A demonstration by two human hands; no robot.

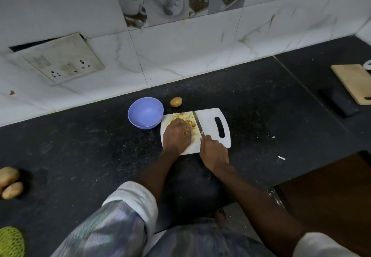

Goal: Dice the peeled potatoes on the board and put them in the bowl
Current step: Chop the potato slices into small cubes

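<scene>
Potato pieces lie diced on the white board, left hand cupped over them, right hand clamped on the knife. The bowl, at nine o'clock, holds nothing visible; transfer remains.

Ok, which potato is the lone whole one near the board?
Start at the white cutting board on the dark counter. Just behind its far edge, right of the purple bowl, sits one potato. It is whole and unpeeled, unlike the diced pieces.
</scene>
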